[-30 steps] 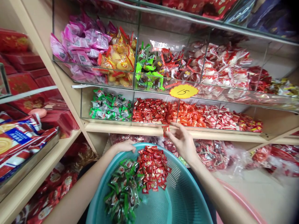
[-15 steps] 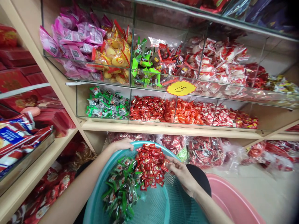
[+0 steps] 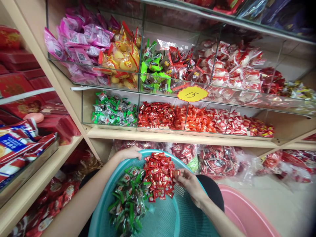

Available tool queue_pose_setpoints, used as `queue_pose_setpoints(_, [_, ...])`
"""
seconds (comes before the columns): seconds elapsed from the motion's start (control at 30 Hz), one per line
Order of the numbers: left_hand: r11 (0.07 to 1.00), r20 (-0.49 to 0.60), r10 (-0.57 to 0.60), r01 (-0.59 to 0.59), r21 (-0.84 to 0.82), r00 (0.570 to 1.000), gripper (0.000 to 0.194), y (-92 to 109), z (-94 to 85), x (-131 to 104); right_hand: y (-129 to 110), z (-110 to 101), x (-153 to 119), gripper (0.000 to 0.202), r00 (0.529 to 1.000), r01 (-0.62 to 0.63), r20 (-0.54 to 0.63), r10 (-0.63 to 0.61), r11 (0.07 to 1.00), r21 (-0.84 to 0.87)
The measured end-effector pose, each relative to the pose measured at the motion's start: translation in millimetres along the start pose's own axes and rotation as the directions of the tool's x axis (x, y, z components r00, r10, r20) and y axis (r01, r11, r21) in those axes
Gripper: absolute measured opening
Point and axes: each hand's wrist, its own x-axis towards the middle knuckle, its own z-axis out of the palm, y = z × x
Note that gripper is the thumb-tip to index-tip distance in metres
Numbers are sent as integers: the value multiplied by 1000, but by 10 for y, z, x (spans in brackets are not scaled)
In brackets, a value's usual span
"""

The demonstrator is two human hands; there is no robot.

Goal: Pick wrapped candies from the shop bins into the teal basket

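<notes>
Down from the shelf edge, where it was a second ago, the right hand (image 3: 190,184) has come with a small red packet (image 3: 175,172), now at the right side of the red pile (image 3: 159,177) in the teal basket (image 3: 163,215); the thumb and fingers of this hand are nearly closed, pinching the packet between their tips; whether it touches the pile I cannot tell. The left hand (image 3: 130,153) has its fingers curled over the far rim, gripping the basket; beside the red pile, toward the left wall, lies a heap of dark packets with green ends (image 3: 128,200).

Just beyond the basket runs a wooden shelf ledge (image 3: 182,136); on it, behind clear panels, sit green-and-silver packets (image 3: 115,110), red ones (image 3: 156,113), orange-red ones (image 3: 197,118) and red-and-white ones (image 3: 234,121); a yellow label (image 3: 192,94) reading 15 hangs above them, on the front of the next tier, which carries pink packets (image 3: 84,39) and yellow packets (image 3: 125,59) at its left; below the ledge lie clear bags (image 3: 217,159) of red packets; a pink tub (image 3: 244,214) stands on the floor to the right.
</notes>
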Motion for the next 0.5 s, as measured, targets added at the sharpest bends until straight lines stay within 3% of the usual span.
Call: queue_pose_setpoints(0.5, [1000,-12,0,0,2,1000,20,-27,3,8,68,89,127,32,979,196,-11,-204,951,-240])
